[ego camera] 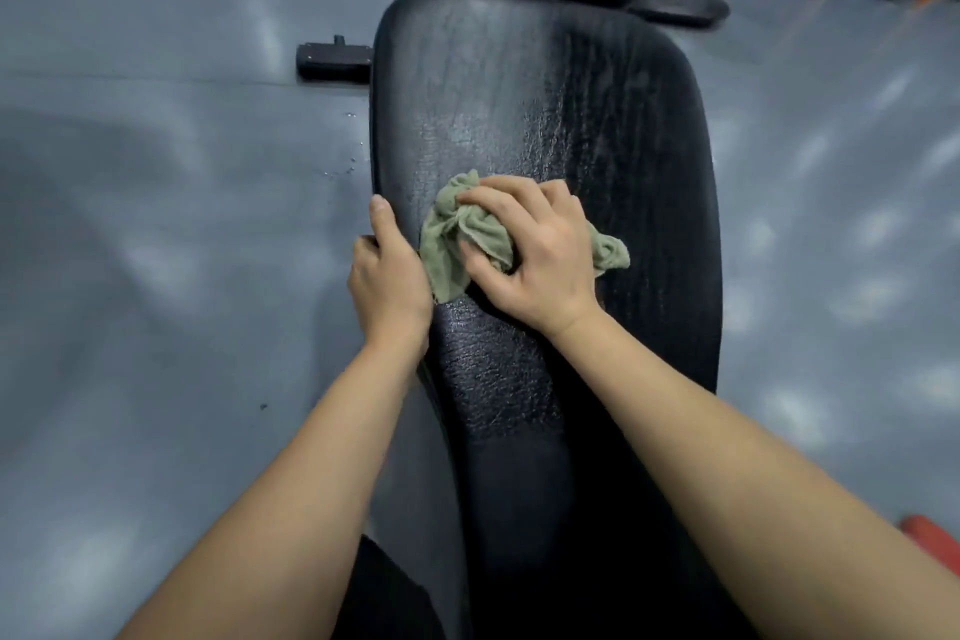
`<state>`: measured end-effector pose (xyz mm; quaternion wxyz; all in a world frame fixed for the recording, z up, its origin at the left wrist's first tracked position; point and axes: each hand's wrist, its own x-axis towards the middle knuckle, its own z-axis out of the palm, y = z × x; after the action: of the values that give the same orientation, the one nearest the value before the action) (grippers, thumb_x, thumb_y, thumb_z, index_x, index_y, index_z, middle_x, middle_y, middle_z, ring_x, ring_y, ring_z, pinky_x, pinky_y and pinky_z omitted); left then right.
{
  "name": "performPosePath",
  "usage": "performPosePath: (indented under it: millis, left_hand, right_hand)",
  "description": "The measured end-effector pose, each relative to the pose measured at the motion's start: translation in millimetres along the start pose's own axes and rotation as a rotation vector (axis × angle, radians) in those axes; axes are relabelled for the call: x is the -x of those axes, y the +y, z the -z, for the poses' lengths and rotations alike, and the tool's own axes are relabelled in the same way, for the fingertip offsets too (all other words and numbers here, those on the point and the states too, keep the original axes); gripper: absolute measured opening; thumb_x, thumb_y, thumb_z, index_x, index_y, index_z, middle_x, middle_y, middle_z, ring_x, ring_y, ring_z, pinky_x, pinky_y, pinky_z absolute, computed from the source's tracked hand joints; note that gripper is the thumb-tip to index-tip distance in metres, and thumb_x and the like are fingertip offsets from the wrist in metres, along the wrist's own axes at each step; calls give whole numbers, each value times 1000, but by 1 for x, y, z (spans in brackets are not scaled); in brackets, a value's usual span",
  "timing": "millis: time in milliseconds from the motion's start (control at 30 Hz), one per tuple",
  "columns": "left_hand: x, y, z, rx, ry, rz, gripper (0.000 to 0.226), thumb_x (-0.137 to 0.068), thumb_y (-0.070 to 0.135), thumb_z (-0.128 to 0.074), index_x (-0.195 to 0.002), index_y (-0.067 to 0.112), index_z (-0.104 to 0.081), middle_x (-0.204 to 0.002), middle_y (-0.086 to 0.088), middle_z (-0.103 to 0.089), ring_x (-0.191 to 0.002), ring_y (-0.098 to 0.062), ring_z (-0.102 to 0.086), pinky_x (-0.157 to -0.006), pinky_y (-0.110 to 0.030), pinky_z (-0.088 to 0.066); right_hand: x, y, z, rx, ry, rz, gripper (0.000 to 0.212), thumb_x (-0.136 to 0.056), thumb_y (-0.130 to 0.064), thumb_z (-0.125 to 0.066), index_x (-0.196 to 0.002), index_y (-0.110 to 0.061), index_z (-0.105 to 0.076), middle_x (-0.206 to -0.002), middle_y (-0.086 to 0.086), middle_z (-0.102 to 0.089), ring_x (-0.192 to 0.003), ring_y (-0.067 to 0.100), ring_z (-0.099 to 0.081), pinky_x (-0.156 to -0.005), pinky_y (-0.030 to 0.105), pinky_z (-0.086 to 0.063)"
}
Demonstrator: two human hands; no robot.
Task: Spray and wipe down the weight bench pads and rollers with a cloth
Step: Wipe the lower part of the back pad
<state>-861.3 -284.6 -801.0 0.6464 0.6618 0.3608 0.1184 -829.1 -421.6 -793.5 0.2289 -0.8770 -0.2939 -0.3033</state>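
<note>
Black bench pad [545, 109]: right hand [540, 255] grips cloth [452, 244].

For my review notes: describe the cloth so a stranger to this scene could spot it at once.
A long black bench pad runs up the middle of the view above a grey floor. Midway along it, near its left edge, the right hand grips a crumpled cloth against the pad, beside the left hand holding that edge. It is the only pale green, soft thing there.

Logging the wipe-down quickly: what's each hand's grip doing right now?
Left hand: curled round the long bench pad's left edge.
Right hand: clutching the green cloth against the pad.
</note>
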Motion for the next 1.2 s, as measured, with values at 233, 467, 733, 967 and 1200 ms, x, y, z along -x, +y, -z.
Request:
performPosePath:
  millis: [233,467,733,967,1200]
  left_hand:
    - [10,3,-4,-174,83,-44,81,-103,67,-20,-140,6,-58,-147,-22,-53,-137,-36,-47,-112,-41,-36]
    - [26,14,-15,-446,203,9,91,-102,68,-9,-143,-1,-51,-148,-25,-50,-135,-41,-48,-113,-48,-35]
    - [65,-4,-10,-222,137,260,92,-92,82,-9,-161,24,-27,-161,-7,-37,-143,-37,-41,-118,-58,-31]
    - [149,-71,-50,-624,531,-4,69,-104,62,-10,-133,10,-45,-138,-25,-56,-121,-46,-56,-97,-52,-40]
    - [145,-82,-57,-697,632,-108,64,-104,62,-11,-112,10,-47,-123,-25,-64,-107,-45,-61,-81,-46,-37]
  right_hand:
    - [-2,12,15,-205,-136,-86,43,-77,-51,-62,-113,-30,-73,-106,-3,-63,-96,26,-55,-84,45,-45]
    - [93,85,62,-201,-156,-7,45,-75,-51,-65,-110,-23,-74,-107,1,-59,-93,25,-48,-81,40,-44]
    - [108,106,70,-175,-91,25,39,-80,-47,-70,-109,-21,-72,-105,7,-60,-91,31,-51,-77,42,-44]
    - [109,106,69,-154,-49,68,35,-83,-46,-69,-106,-20,-71,-101,10,-59,-86,32,-52,-71,43,-44]
    - [113,113,66,-125,20,48,31,-82,-46,-78,-100,-21,-72,-100,9,-59,-86,31,-52,-70,41,-41]
